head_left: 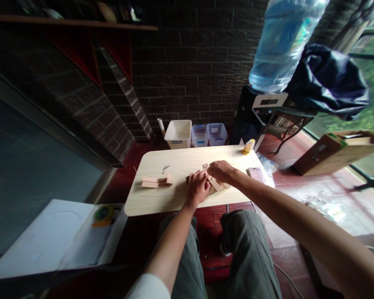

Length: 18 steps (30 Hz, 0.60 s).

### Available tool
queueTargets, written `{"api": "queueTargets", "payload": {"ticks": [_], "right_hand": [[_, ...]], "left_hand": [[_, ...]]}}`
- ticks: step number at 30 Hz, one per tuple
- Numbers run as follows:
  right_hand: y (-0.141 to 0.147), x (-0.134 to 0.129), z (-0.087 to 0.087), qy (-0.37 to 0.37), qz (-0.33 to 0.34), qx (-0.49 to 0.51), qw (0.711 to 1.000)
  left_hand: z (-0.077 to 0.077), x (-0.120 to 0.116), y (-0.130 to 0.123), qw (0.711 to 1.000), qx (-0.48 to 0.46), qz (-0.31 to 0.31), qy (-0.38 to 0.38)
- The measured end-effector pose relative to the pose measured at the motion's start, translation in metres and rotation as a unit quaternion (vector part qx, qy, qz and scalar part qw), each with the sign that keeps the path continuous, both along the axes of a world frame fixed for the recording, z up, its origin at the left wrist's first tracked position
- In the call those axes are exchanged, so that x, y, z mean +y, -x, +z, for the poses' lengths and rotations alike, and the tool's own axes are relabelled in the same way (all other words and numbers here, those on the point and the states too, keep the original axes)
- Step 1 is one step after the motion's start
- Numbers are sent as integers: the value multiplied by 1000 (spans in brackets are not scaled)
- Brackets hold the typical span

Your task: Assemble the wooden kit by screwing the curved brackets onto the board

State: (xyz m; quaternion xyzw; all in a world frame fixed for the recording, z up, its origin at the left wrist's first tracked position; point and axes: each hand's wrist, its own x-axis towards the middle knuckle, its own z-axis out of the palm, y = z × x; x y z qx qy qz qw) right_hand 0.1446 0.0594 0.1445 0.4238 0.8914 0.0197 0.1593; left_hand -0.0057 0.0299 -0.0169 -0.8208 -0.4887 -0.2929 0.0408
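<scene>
My left hand [198,187] is laid over light wooden pieces [216,185] near the table's front edge, its fingers curled onto them. Just beyond it, my right hand [222,171] is closed in a pinch above the same pieces. What sits between its fingers is too small and hidden to name. Under the pieces shows the edge of a brownish board or flat box [218,192]. Left of my hands lies a separate stack of wooden strips [157,181] with dark holes. Small dark metal parts [165,168] rest behind that stack.
On the table [177,158], a yellow-capped bottle [248,146] stands at the back right and a phone [256,175] lies at the right edge. Plastic bins [178,132] stand behind. A water dispenser [269,99] and cardboard box [336,151] are at right; an open white case [50,241] at left.
</scene>
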Motion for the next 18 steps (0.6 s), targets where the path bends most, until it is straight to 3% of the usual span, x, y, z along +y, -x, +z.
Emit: {"api": "queueTargets", "payload": {"ticks": [6, 18], "right_hand": [[-4, -4, 7, 11, 6, 10, 1000], [-1, -2, 1, 5, 18, 8, 1000]], "left_hand": [[1, 0, -1, 1000, 3, 5, 7], [0, 1, -1, 1000, 12, 9, 12]]}}
